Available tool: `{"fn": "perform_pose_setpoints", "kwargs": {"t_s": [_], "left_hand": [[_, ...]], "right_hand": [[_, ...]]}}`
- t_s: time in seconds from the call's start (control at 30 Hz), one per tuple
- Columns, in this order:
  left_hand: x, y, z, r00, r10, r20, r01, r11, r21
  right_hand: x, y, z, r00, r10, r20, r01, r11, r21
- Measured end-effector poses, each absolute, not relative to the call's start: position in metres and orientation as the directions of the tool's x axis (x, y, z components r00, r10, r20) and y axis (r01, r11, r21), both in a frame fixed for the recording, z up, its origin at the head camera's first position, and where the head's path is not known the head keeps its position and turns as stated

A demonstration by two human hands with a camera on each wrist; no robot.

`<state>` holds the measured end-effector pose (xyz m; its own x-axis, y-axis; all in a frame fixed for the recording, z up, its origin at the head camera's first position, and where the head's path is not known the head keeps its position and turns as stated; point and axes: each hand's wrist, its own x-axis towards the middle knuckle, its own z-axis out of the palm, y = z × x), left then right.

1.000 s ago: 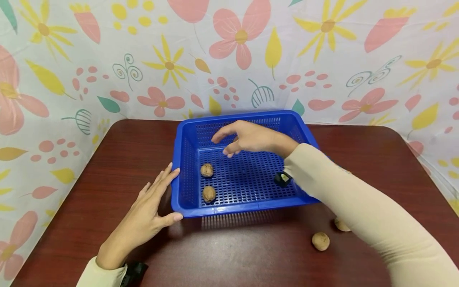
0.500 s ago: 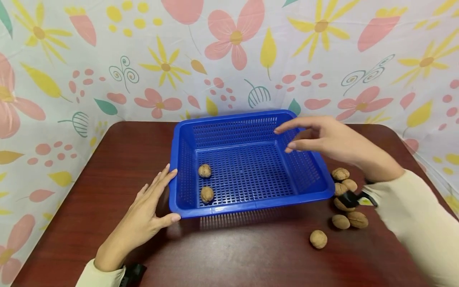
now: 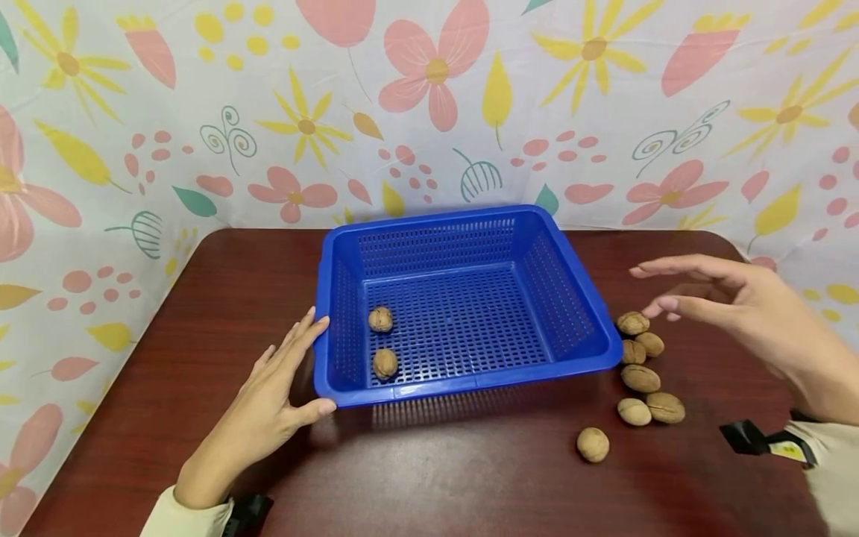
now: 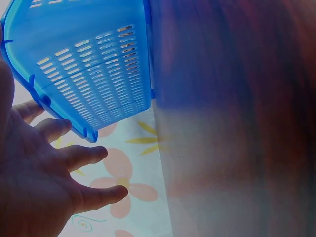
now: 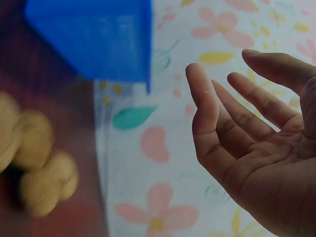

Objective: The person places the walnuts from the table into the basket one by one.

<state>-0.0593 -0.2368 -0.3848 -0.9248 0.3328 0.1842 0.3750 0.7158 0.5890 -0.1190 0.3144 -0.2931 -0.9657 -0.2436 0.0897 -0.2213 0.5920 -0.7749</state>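
A blue perforated plastic basket (image 3: 470, 384) sits on the table with two walnuts inside, a back walnut (image 3: 380, 319) and a front walnut (image 3: 385, 363), both near its left wall. My left hand (image 3: 268, 410) rests against the basket's left rim, fingers spread and fairly straight; the left wrist view shows those fingertips (image 4: 59, 129) right at the rim. My right hand (image 3: 745, 313) hovers right of the basket, just above a group of walnuts (image 3: 640, 378). Its fingers are loosely bent with nothing between them, and the right wrist view shows the bare palm (image 5: 276, 163).
A single walnut (image 3: 593, 445) lies apart on the dark red wooden table (image 3: 470, 477), in front of the basket's right corner. Behind the table hangs a flower-patterned cloth (image 3: 416, 97).
My right hand has moved from over the basket out to the right, uncovering the walnuts beside it. My left hand stays at the rim, and the two walnuts inside keep their places.
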Motion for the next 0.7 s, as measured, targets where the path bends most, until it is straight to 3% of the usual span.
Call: {"fn": "perform_pose_setpoints", "kwargs": {"t_s": [0.2,0.43,0.7], "left_hand": [[-0.06,-0.238,-0.385,-0.924,0.333,0.19,0.379,0.717,0.586],[-0.059,-0.238,-0.385,-0.925,0.327,0.194,0.377,0.717,0.587],[-0.059,-0.238,-0.385,-0.924,0.33,0.192,0.378,0.716,0.587]], "right_hand": [[-0.108,0.349,-0.324,-0.985,-0.17,0.041,-0.136,0.598,-0.79],[-0.104,0.372,-0.359,-0.973,-0.225,0.052,-0.157,0.477,-0.865],[-0.102,0.383,-0.387,-0.976,-0.217,-0.019,-0.071,0.399,-0.914]]}}
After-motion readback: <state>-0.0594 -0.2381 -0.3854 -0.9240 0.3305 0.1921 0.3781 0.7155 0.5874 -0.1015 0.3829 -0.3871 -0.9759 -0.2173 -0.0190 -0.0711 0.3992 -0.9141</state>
